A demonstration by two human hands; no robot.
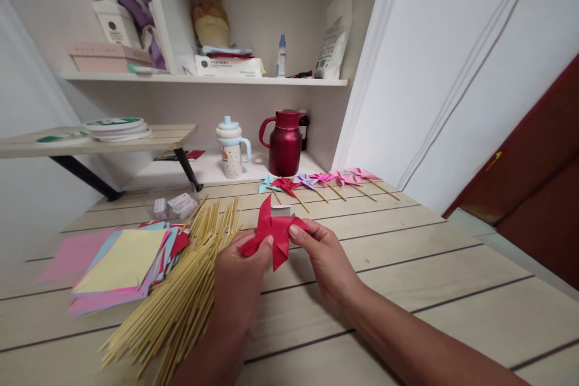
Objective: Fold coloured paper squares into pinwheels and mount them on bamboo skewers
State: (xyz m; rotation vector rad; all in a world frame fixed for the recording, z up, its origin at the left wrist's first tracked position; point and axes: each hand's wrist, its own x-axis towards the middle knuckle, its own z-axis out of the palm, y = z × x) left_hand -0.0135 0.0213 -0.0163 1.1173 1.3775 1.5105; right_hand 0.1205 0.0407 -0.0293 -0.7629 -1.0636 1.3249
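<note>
A red paper pinwheel [275, 234] with pointed blades is held above the table between both hands. My left hand [244, 262] pinches its left side, thumb on top. On the right side, my right hand [323, 253] grips a blade between thumb and fingers. No stick shows on this pinwheel. Just behind it lies a small grey-white object [280, 210], partly hidden. A large bundle of thin wooden sticks [181, 295] lies left of my left hand, which overlaps part of it.
Coloured paper sheets [122, 262] are stacked at left, near a clear container [174, 204] of small boxes. A row of finished pinwheels [312, 181] on sticks lies at the back. Behind stand a red jug [286, 145], a pale cup [231, 151] and a small raised stand [167, 136].
</note>
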